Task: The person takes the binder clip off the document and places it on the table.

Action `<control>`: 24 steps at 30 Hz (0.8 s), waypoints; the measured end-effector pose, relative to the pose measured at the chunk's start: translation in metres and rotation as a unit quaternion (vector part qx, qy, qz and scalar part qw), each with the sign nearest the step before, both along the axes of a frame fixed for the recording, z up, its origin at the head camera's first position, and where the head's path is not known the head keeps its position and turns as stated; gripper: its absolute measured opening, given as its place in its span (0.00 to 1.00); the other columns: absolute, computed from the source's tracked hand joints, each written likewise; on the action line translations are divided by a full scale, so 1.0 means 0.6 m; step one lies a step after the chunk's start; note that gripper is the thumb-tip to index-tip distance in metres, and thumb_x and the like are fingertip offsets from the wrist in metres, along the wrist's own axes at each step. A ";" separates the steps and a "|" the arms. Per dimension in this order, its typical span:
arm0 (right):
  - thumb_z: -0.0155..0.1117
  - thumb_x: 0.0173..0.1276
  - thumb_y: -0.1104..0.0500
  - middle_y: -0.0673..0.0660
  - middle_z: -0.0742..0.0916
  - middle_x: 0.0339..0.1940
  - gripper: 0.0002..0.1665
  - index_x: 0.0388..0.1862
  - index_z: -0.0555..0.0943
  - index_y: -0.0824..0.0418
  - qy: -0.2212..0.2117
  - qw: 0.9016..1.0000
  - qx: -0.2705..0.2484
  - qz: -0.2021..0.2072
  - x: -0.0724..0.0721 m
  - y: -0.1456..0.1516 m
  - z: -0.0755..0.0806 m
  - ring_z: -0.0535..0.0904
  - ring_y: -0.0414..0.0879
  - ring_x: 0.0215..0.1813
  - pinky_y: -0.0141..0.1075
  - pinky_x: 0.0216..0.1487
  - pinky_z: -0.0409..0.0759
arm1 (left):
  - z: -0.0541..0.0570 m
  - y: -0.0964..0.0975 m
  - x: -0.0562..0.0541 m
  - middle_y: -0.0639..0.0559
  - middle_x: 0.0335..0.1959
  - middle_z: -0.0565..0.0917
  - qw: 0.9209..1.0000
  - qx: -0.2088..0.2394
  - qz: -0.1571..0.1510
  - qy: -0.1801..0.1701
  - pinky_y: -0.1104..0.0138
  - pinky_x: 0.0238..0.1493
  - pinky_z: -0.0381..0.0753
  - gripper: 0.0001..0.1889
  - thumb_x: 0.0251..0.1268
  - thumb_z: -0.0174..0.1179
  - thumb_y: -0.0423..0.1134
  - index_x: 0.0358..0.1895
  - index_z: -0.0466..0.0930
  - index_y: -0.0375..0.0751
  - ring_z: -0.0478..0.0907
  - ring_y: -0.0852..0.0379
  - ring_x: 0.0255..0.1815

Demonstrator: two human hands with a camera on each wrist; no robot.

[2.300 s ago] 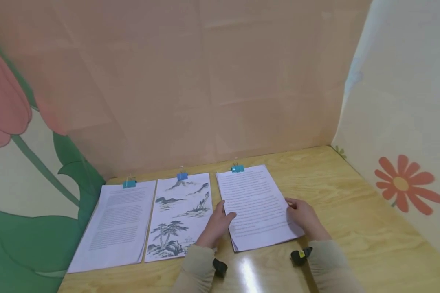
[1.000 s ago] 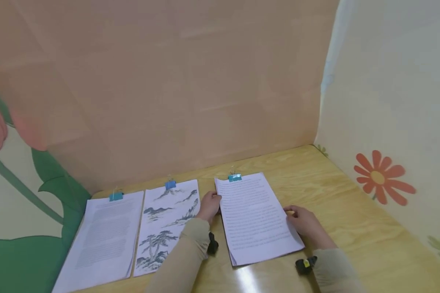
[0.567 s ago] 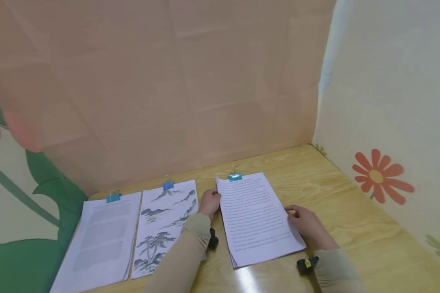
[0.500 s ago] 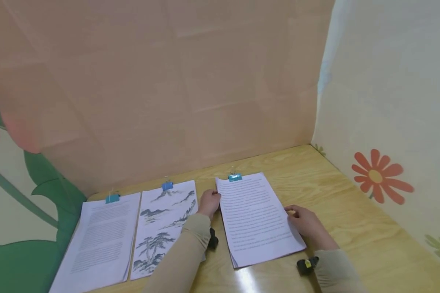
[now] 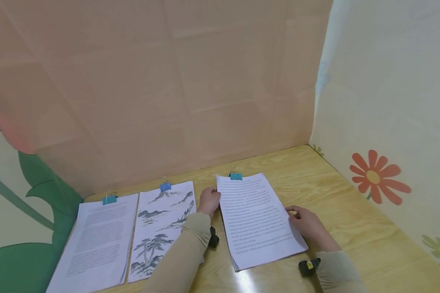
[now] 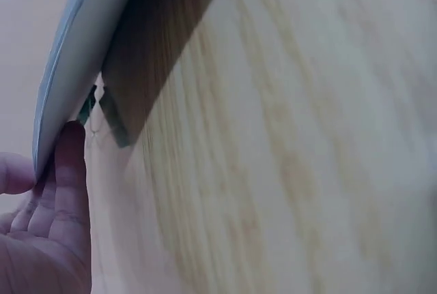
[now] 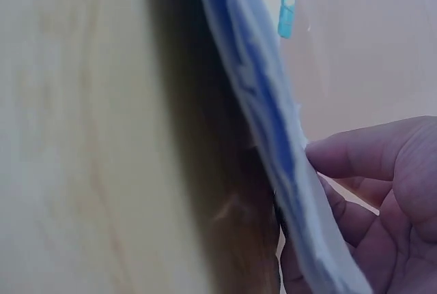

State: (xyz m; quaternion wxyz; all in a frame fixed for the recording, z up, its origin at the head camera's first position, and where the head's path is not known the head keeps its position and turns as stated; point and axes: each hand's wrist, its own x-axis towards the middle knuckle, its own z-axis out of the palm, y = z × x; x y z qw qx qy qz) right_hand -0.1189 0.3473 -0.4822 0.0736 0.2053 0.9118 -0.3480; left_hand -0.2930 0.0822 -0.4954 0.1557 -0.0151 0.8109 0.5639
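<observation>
Head view: risks fanning the loose lower pages of the printed-text stack [image 5: 262, 224], seemingly bound only by the teal binder clip [image 5: 236, 176] at the top, likely through an uneven lift. Could also brush the ink-landscape sheet [image 5: 170, 217] askew with the left forearm [image 5: 179, 256], slanted across its lower right corner. Has the stack near the tabletop's [image 5: 326, 191] far edge, well apart from the far right corner, side edges raised in both wrist views. Pinches the upper left edge between thumb and fingers of the left hand [image 5: 209, 201]; pinches the right edge, lower down, with the right hand [image 5: 306, 223], thumb above, fingers underneath.
</observation>
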 end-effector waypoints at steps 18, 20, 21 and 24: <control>0.55 0.78 0.56 0.72 0.85 0.49 0.25 0.65 0.76 0.72 0.042 0.995 0.073 0.055 -0.040 0.013 0.080 0.82 0.58 0.43 0.51 0.41 0.82 | -0.004 0.000 0.017 0.41 0.49 0.84 0.999 0.035 0.028 0.021 0.52 0.53 0.80 0.13 0.72 0.52 0.29 0.53 0.81 0.31 0.80 0.46 0.51; 0.55 0.78 0.57 0.73 0.85 0.51 0.25 0.66 0.76 0.72 0.049 0.993 0.085 0.067 -0.060 0.002 0.089 0.83 0.61 0.46 0.54 0.44 0.82 | -0.003 0.000 0.022 0.42 0.46 0.84 0.998 0.042 0.030 0.025 0.54 0.50 0.80 0.12 0.71 0.53 0.29 0.52 0.82 0.32 0.80 0.47 0.47; 0.54 0.78 0.57 0.73 0.85 0.51 0.25 0.66 0.76 0.72 0.056 0.991 0.090 0.076 -0.070 -0.004 0.092 0.83 0.62 0.47 0.54 0.45 0.82 | -0.003 0.000 0.024 0.42 0.45 0.84 0.998 0.044 0.032 0.028 0.55 0.49 0.80 0.12 0.70 0.53 0.29 0.51 0.82 0.32 0.80 0.47 0.46; 0.54 0.77 0.58 0.71 0.86 0.51 0.25 0.66 0.76 0.72 0.084 0.984 0.112 0.113 -0.097 -0.024 0.101 0.84 0.63 0.49 0.56 0.48 0.82 | -0.005 0.003 0.032 0.44 0.41 0.83 0.998 0.047 0.037 0.032 0.58 0.45 0.80 0.11 0.69 0.54 0.28 0.49 0.82 0.32 0.79 0.50 0.42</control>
